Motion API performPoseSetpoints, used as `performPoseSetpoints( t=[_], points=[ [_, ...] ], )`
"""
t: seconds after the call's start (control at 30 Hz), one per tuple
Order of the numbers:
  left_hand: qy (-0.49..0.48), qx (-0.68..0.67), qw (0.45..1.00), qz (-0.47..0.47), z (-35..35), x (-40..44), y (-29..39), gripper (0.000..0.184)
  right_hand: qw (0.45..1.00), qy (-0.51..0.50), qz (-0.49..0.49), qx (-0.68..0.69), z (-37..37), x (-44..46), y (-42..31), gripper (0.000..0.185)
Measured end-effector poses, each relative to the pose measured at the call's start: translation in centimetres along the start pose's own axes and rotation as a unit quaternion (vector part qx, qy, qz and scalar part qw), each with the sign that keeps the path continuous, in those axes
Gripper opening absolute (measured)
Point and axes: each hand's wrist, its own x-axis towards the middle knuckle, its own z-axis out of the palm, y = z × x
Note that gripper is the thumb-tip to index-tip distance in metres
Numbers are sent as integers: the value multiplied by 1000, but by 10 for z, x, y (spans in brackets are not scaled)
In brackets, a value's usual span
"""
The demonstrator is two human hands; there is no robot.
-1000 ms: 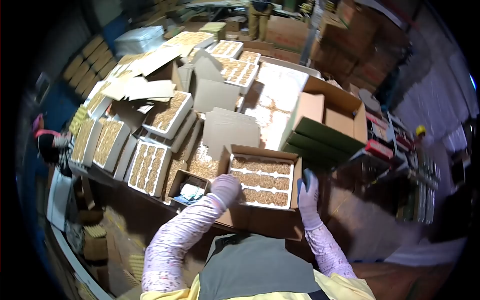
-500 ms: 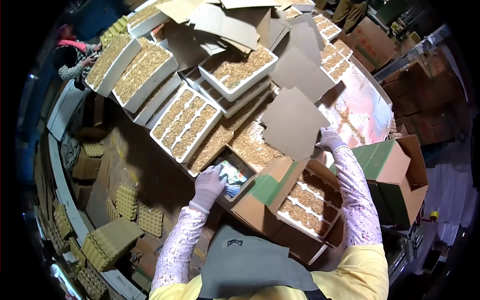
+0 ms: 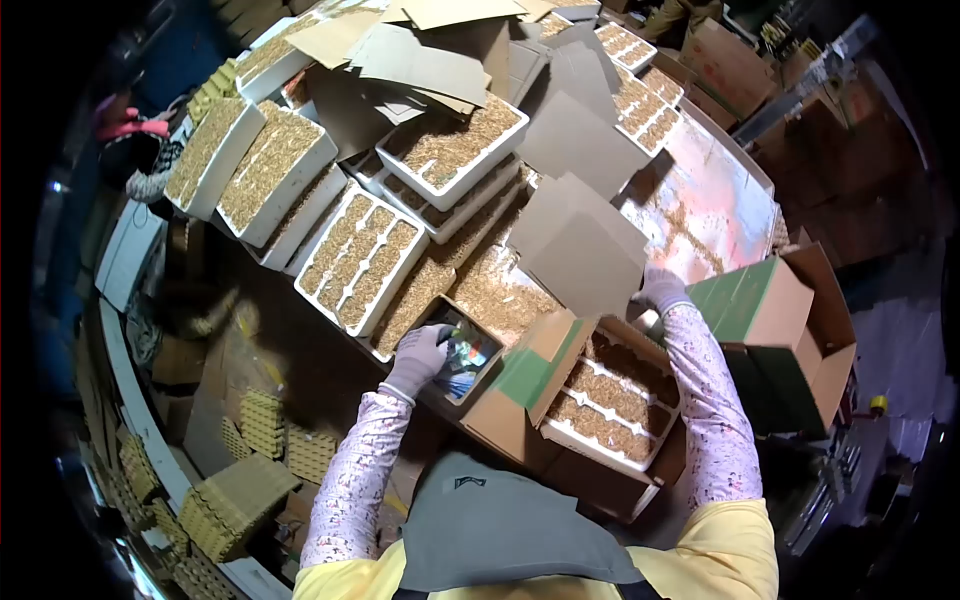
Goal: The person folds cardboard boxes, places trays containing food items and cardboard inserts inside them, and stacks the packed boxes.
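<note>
My left hand (image 3: 418,360), in a pale knitted glove, reaches over the left rim of a small open box (image 3: 487,374). Its fingers are curled at colourful packets (image 3: 462,350) inside; what they grip is hidden. My right hand (image 3: 662,290), gloved alike, is at the lower right edge of a grey cardboard sheet (image 3: 578,240). Its fingers are bent, and a shiny pale thing beneath them cannot be made out. Between my arms, an open green-and-brown carton (image 3: 525,380) holds a white divided tray (image 3: 604,410) with rows of brown husk-like filling.
White foam trays (image 3: 362,258) of the filling stand stacked at the left, more cardboard sheets (image 3: 410,70) on top. Another open carton (image 3: 775,310) is at the right. Yellow egg trays (image 3: 235,500) lie lower left. Another person (image 3: 140,165) is at the far left.
The view has shifted slightly. My left fingers have curled in more at the small box. My right hand has moved slightly down along the cardboard sheet's edge.
</note>
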Motion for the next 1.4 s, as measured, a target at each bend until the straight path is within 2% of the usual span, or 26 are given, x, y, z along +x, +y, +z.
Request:
performPoseSetpoints(
  t=[0.03, 0.1, 0.17, 0.2, 0.23, 0.27, 0.3, 0.37, 0.43, 0.47, 0.5, 0.57, 0.67, 0.77, 0.83, 0.9, 0.97, 1.03, 1.1, 1.13, 1.17, 1.2, 1.23, 1.3, 1.37, 1.4],
  points=[
    [51, 18, 999, 1, 4, -4, -7, 29, 999, 14, -30, 11, -8, -14, -3, 69],
    [94, 54, 993, -39, -24, -21, 45, 27, 985, 45, -165, 34, -18, -39, -2, 66],
    [231, -64, 966, 98, -34, -39, 108, 24, 963, 97, -218, 123, -17, -45, -3, 61],
    [251, -80, 948, 182, -40, -53, 153, 23, 940, 186, -237, 161, -13, -53, 1, 58],
    [229, -98, 915, 318, -29, -60, 173, 34, 907, 273, -255, 195, -10, -64, 5, 55],
    [144, -61, 912, 380, -21, -70, 203, 34, 887, 312, -244, 239, -19, -93, 5, 54],
    [30, -37, 908, 417, -5, -74, 221, 35, 863, 349, -230, 284, -33, -139, 5, 54],
    [-61, 129, 889, 436, 31, -69, 223, 39, 867, 380, -164, 277, -47, -229, 13, 57],
    [-16, 99, 899, 426, 23, -73, 219, 42, 804, 427, -254, 325, -46, -304, 25, 63],
    [21, 40, 908, 416, 26, -71, 212, 44, 788, 483, -268, 272, -38, -322, 34, 68],
    [51, -61, 908, 411, 25, -67, 209, 40, 770, 507, -236, 307, -26, -323, 39, 61],
    [78, -183, 917, 345, 23, -64, 209, 34, 793, 459, -162, 367, -22, -304, 46, 51],
    [121, -206, 917, 319, 30, -58, 211, 33, 840, 347, -191, 372, -21, -241, 41, 35],
    [158, -226, 924, 266, 34, -54, 204, 35, 814, 441, -222, 306, -9, -210, 36, 36],
    [80, -394, 896, 186, 48, -33, 171, 45, 725, 493, -234, 420, -27, -268, 43, 40],
    [22, -481, 869, 113, 40, -34, 165, 53, 686, 463, -213, 520, -25, -357, 44, 43],
    [-65, -519, 851, 33, 37, -41, 150, 58, 718, 564, -318, 255, 14, -386, 46, 49],
    [-131, -570, 809, -47, 56, -23, 127, 58, 863, 397, -279, 140, 60, -396, 25, 41],
    [-169, -565, 805, -62, 66, -16, 122, 56, 922, 340, -182, 34, 83, -370, 5, 39],
    [-178, -563, 803, -77, 75, -8, 119, 55, 910, 346, -200, 113, 76, -359, -2, 39],
    [-215, -584, 783, -12, 93, 6, 100, 55, 891, 349, -220, 190, 63, -344, -8, 40],
    [-244, -600, 762, -18, 96, 9, 100, 54, 903, 320, -208, 197, 55, -333, -18, 40],
    [-274, -610, 743, -27, 96, 10, 101, 54, 957, 158, -177, 165, 72, -302, -26, 38],
    [-202, -385, 864, 253, 90, 2, 102, 54, 951, 200, -190, 138, 97, -282, -26, 36],
    [-232, -358, 901, 76, 83, -5, 138, 73, 851, 208, -298, 380, 106, -293, 4, 30],
    [-243, -346, 906, -14, 76, -10, 160, 83, 781, 270, -242, 508, 109, -302, 19, 26]
  ],
)
